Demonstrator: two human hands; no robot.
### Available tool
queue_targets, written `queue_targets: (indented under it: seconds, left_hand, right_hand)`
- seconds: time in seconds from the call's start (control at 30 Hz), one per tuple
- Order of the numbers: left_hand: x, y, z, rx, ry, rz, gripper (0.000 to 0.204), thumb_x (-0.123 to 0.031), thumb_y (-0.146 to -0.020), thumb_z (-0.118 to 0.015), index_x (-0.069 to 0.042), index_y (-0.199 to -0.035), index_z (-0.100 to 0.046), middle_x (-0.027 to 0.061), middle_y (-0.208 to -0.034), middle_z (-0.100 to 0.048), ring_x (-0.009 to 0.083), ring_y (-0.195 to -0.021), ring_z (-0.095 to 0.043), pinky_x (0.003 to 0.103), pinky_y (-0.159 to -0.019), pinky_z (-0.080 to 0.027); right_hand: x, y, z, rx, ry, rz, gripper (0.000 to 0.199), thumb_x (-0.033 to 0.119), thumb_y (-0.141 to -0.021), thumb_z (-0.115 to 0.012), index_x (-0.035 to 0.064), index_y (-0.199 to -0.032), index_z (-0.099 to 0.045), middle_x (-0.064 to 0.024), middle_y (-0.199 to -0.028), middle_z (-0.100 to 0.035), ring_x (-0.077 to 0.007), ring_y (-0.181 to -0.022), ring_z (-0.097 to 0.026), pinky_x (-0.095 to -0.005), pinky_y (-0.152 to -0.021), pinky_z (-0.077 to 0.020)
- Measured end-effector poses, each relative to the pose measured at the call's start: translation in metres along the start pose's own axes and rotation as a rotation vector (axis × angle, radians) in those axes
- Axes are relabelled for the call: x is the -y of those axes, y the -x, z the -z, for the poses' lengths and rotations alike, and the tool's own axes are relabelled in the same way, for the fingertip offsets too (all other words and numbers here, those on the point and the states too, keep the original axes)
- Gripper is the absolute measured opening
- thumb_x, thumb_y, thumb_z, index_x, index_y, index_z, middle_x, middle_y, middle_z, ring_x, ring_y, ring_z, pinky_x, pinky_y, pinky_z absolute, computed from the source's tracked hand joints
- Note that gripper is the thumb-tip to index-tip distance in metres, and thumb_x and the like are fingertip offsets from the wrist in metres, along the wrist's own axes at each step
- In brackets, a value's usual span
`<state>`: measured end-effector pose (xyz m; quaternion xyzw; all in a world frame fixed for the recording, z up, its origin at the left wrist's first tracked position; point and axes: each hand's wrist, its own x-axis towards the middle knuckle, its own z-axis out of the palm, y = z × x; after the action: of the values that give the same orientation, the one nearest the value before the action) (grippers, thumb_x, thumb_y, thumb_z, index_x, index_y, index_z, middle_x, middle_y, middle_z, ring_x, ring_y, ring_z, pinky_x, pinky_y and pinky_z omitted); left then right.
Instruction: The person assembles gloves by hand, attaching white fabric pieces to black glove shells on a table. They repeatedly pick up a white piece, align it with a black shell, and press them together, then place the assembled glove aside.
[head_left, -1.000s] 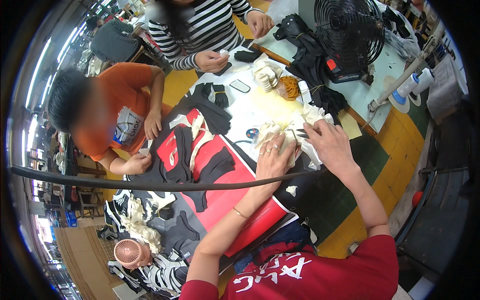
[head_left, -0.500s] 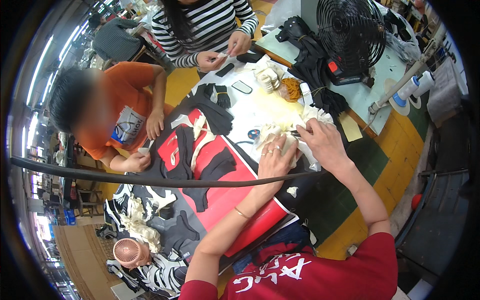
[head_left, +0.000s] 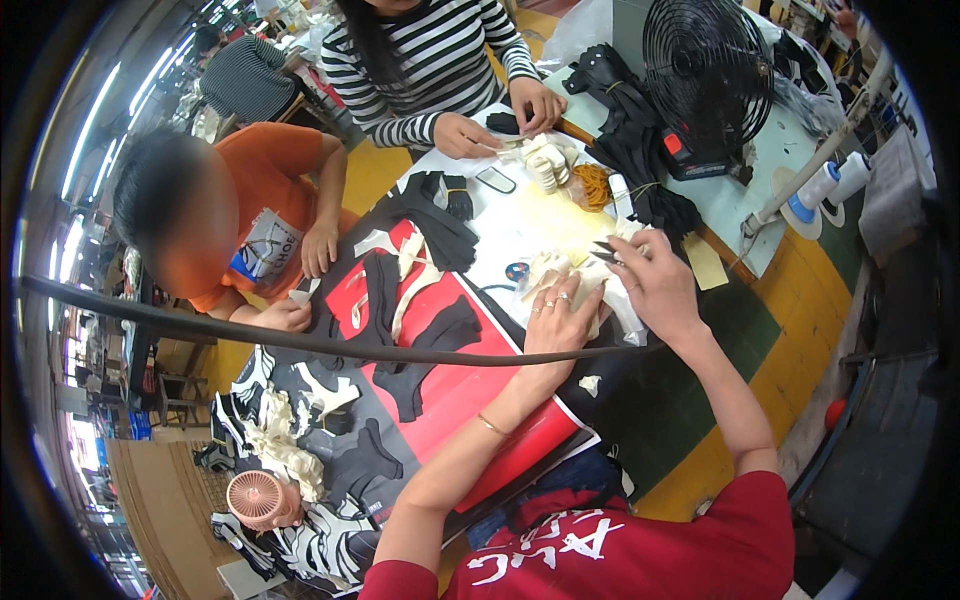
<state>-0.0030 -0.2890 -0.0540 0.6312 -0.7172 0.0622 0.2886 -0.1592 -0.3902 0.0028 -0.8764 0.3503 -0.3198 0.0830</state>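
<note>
Extending rightward, the workroom's yellow-and-green floor (head_left: 795,372) borders a table (head_left: 460,375) sheeted in red, white and dark grey. On it, cream cloth (head_left: 545,270), probably light, limp and best held by a fold, lies beneath the left hand (head_left: 565,315), fingers extended, grip uncertain. The right hand (head_left: 655,285) pinches a dark pointed tool (head_left: 606,258).

Cream cloth (head_left: 549,267) part-hidden under left hand (head_left: 562,316); striped-sleeved person's head (head_left: 372,18) cut off above.
</note>
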Motion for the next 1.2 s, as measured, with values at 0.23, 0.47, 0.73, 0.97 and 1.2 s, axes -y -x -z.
queue_targets:
  seconds: [0.23,0.47,0.73,0.97,1.2]
  left_hand:
    - [0.0,-0.006,0.02,-0.028,0.36,0.164,0.042,-0.007,-0.085,-0.07,-0.012,-0.126,-0.063,0.0159,-0.134,-0.055,0.0397,-0.13,-0.05,0.048,-0.104,-0.043]
    - [-0.001,0.045,0.112,-0.29,0.386,0.39,0.019,-0.001,-0.087,-0.067,-0.003,-0.105,-0.072,0.0143,-0.122,-0.066,0.0321,-0.12,-0.061,0.041,-0.101,-0.048]
    - [0.022,0.125,0.255,-0.667,0.134,0.624,0.014,0.0,-0.092,-0.063,-0.001,-0.104,-0.07,0.0124,-0.11,-0.071,0.0218,-0.107,-0.065,0.035,-0.096,-0.048]
    - [0.003,0.144,0.276,-0.701,0.027,0.559,0.02,0.007,-0.088,-0.06,0.001,-0.105,-0.068,0.0123,-0.106,-0.07,0.0212,-0.098,-0.066,0.032,-0.089,-0.051]
    - [-0.032,0.146,0.162,0.024,0.381,0.335,0.023,-0.014,-0.089,-0.067,-0.005,-0.109,-0.068,0.013,-0.113,-0.067,0.0312,-0.11,-0.062,0.043,-0.097,-0.045]
  right_hand:
    - [0.011,-0.033,0.029,-0.036,-0.112,-0.066,0.031,0.021,-0.092,-0.068,0.0087,-0.12,-0.068,-0.0102,-0.109,-0.058,-0.0291,-0.081,-0.067,-0.0401,-0.07,-0.0534]
    - [0.011,-0.09,-0.049,0.227,-0.064,0.063,0.034,0.025,-0.089,-0.071,0.0095,-0.119,-0.068,-0.0106,-0.112,-0.062,-0.03,-0.1,-0.063,-0.0424,-0.085,-0.0488]
    - [0.011,-0.073,-0.025,0.008,-0.055,0.043,0.024,0.022,-0.088,-0.073,0.0081,-0.107,-0.071,-0.0098,-0.105,-0.065,-0.0269,-0.099,-0.063,-0.0405,-0.084,-0.0476]
    - [0.027,-0.027,0.01,0.306,-0.127,0.024,0.029,0.026,-0.082,-0.079,0.0031,-0.097,-0.072,-0.0122,-0.092,-0.067,-0.0302,-0.089,-0.066,-0.0411,-0.079,-0.0508]
    - [0.016,-0.013,-0.019,0.231,-0.034,0.211,0.038,0.028,-0.074,-0.085,-0.0003,-0.094,-0.07,-0.0139,-0.087,-0.065,-0.0333,-0.087,-0.063,-0.0419,-0.077,-0.0488]
